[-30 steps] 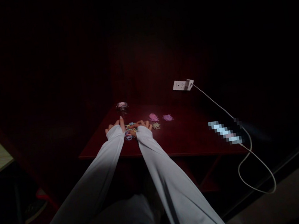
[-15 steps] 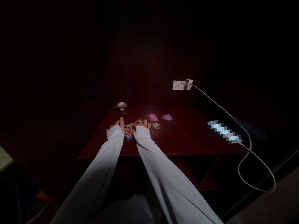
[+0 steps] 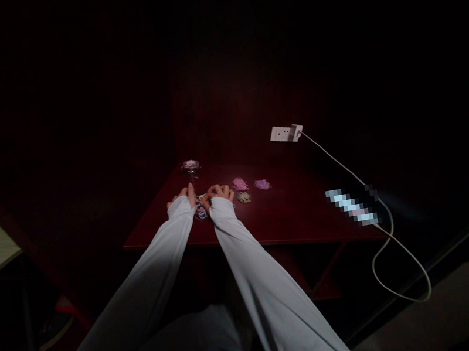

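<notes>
Between my hands lies a loose pile of mixed-colour small bands (image 3: 202, 212), bluish, pinkish and greenish, partly hidden by my fingers. My left hand (image 3: 182, 198) rests at the pile's left side, one finger stretched forward and the others loosely bent, with nothing visible in it. At the pile's right side, my right hand (image 3: 218, 193) bends its fingers down and together over the bands; what its fingertips hold is too small to tell. Just right of that hand sit a pink heap (image 3: 240, 184), a yellowish heap (image 3: 244, 197) and a purple heap (image 3: 262, 184) of thin strands that look like bands.
A small clear jar (image 3: 191, 168) with something pale pink at its top stands behind my left hand. The dark red desk (image 3: 298, 213) meets a back wall with a white socket (image 3: 285, 133). A white cable (image 3: 333, 155) runs to a blurred bright device (image 3: 352, 207) on the right.
My right hand has shifted slightly up and left over the mixed pile, and more of the bluish bands show beneath it. My left hand is nearly still.
</notes>
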Demonstrator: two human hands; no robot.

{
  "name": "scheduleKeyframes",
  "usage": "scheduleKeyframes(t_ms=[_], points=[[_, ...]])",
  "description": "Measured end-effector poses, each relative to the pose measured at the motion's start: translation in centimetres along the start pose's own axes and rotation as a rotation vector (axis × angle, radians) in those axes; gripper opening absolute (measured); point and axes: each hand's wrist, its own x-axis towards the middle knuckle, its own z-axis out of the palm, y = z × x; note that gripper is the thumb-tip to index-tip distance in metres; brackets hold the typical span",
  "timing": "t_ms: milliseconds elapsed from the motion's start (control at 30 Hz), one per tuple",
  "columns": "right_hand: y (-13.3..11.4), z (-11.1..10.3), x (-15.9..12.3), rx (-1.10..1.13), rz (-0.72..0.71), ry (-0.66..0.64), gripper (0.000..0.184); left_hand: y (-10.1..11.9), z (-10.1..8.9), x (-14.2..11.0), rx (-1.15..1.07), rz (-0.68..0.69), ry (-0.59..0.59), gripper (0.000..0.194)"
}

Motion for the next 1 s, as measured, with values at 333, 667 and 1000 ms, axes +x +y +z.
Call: scheduleKeyframes(t_ms=[333, 667, 1000], points=[[0.8, 0.3, 0.0, 0.120, 0.082, 0.120, 0.020, 1.1, 0.1, -0.4, -0.053, -0.004, 0.004, 0.055], [1.2, 0.3, 0.4, 0.168, 0.189, 0.154, 0.019, 0.5, 1.6, 0.0, -0.168, 0.098, -0.014, 0.029], [1.1, 0.3, 0.5, 0.117, 0.210, 0.152, 0.020, -1.0, 3.5, 1.5, -0.525, 0.132, -0.070, 0.030]])
